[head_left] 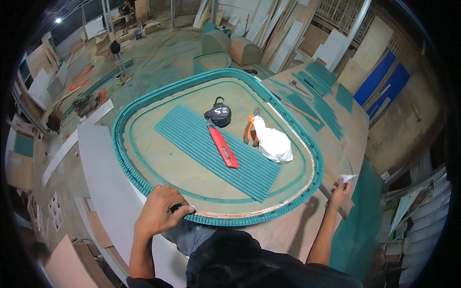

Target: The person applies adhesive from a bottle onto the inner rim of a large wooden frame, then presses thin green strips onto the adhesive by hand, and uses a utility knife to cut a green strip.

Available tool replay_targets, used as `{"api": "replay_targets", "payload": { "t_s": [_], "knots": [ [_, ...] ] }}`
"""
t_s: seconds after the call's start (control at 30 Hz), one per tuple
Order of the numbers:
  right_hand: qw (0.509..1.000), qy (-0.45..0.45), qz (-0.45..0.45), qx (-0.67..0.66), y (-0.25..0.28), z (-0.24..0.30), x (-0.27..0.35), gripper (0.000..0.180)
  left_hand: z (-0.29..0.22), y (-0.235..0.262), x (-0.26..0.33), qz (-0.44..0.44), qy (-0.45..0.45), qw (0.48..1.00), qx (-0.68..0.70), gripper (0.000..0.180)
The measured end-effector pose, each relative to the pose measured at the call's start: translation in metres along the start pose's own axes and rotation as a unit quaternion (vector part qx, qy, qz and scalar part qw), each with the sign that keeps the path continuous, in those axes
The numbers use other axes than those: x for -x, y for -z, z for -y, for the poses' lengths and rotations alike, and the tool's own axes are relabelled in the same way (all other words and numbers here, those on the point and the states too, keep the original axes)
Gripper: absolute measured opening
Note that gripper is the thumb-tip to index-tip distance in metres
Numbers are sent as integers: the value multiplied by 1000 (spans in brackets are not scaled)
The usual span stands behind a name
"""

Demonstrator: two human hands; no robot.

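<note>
A large rounded teal frame with a ribbed rim stands in front of me, a pale strip running along its near and right inner edge. My left hand curls over the near-left rim, fingers closed, with something small and dark partly hidden beside the thumb. Out to the right, my right hand pinches a crumpled white scrap. Inside the frame lies a ribbed teal panel, with a red utility knife on top. A black tape measure, orange-handled pliers and a white bag-like bundle rest nearby.
Teal ribbed strips and offcuts cover the worktable's far right. Boards lean along the back wall. A rounded teal piece stands beyond the frame. Tools and an orange-red hose lie on the floor at left.
</note>
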State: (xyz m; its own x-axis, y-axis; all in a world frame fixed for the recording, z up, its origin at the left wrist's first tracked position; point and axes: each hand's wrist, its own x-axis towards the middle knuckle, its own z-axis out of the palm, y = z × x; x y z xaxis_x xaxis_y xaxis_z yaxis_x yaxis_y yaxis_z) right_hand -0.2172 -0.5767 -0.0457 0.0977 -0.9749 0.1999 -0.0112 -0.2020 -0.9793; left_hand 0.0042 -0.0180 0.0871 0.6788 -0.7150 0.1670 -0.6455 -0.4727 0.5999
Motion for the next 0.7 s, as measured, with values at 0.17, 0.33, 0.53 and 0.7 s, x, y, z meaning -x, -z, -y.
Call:
{"api": "replay_targets", "payload": {
  "t_s": [0.17, 0.33, 0.53, 0.7],
  "knots": [
    [963, 42, 31, 264, 86, -208, -28, 20, 3, -9, 8, -57, -16, 998, 26, 20],
    [923, -70, 97, 366, 61, -267, 106, 33, 5, -11, 26, -110, -34, 991, -69, 12],
    [947, 0, 88, 310, 54, -285, 147, 41, 12, -30, 47, -173, -20, 982, -71, 23],
    [961, -120, 138, 208, 66, -298, 120, 20, 20, -52, 63, -209, -35, 967, -141, 38]
  ]
}}
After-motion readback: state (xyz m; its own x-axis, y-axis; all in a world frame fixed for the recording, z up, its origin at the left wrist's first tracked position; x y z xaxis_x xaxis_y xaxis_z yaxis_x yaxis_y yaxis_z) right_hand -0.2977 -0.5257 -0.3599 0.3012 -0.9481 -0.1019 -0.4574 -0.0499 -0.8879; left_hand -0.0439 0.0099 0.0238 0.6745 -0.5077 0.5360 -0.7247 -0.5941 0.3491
